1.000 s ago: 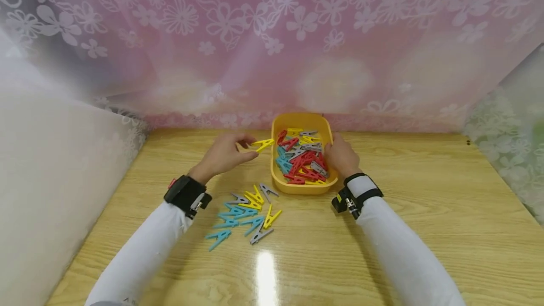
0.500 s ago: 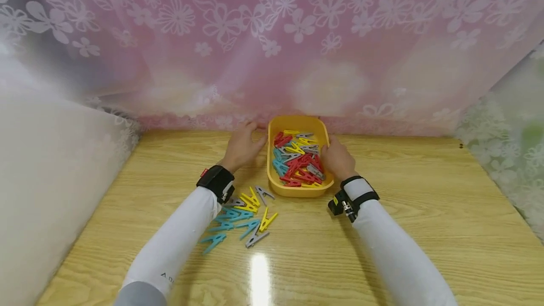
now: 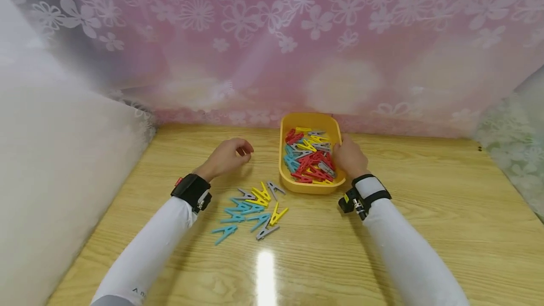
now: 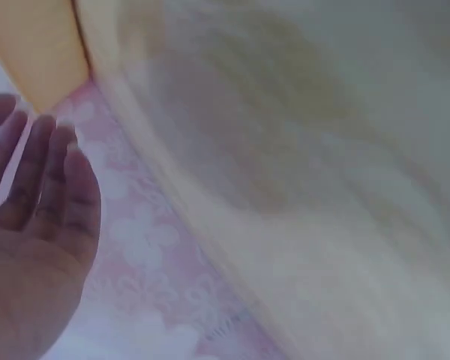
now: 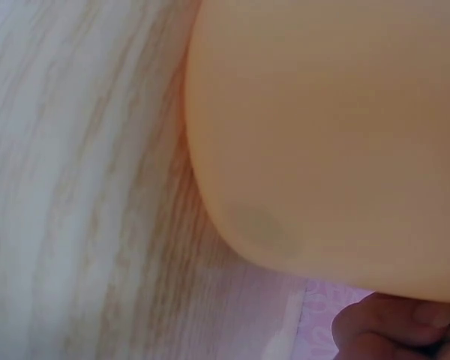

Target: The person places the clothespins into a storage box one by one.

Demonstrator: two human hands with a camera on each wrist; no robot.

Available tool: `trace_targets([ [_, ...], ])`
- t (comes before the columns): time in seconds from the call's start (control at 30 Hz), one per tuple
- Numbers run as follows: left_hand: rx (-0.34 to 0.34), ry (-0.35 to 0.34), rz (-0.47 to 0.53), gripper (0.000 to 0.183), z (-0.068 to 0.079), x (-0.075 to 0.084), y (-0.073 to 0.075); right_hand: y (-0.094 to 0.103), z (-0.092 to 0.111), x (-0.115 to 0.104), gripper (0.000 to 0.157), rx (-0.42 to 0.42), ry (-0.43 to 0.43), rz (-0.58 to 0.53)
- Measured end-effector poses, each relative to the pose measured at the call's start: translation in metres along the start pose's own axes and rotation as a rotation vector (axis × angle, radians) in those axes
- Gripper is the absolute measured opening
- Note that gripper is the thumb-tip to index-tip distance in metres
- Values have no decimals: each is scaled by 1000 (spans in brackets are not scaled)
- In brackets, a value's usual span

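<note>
My left hand [image 3: 226, 157] hovers left of the yellow plastic basket [image 3: 312, 188], its fingers loosely bent and nothing between them. In the left wrist view the same hand [image 4: 45, 217] shows a bare palm, with the basket [image 4: 41, 45] beyond the fingertips. My right hand [image 3: 349, 156] grips the basket's right rim; part of its fingers is hidden. The basket's wall [image 5: 322, 135] fills most of the right wrist view. Inside lie many clothespins, among them red ones [image 3: 313, 160] and a yellow one [image 3: 307, 145] on top.
Below the left hand, a loose group of clothespins lies on the wooden table [image 3: 314, 254]: blue ones [image 3: 233, 217], yellow ones [image 3: 278, 215] and grey ones [image 3: 266, 233]. A pink flowered curtain [image 3: 238, 60] hangs behind the table, and a pale sheet [image 3: 68, 164] bounds its left side.
My left hand carried a yellow clothespin to the basket, let it go there, then drew back left with nothing held. The right hand stays on the rim.
</note>
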State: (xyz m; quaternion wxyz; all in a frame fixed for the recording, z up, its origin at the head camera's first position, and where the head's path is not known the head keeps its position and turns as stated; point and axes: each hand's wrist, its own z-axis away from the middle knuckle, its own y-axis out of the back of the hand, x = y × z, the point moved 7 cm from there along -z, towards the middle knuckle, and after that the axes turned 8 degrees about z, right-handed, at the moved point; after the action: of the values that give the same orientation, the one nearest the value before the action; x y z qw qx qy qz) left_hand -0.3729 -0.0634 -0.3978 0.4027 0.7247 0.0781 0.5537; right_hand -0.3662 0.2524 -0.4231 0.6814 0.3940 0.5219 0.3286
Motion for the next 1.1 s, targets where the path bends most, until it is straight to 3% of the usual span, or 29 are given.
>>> trace_targets([
  [0.2,-155,7,31,23,28,-11,-6,2,-1,2,42,14,8,23],
  [0.43,-258,-15,47,27,53,-19,-15,2,-1,1,42,13,11,28],
  [0.63,-270,-37,21,29,62,-18,-22,2,0,1,44,-5,6,18],
  [1.1,-262,-54,-111,21,58,-9,-26,0,-2,1,44,6,2,10],
])
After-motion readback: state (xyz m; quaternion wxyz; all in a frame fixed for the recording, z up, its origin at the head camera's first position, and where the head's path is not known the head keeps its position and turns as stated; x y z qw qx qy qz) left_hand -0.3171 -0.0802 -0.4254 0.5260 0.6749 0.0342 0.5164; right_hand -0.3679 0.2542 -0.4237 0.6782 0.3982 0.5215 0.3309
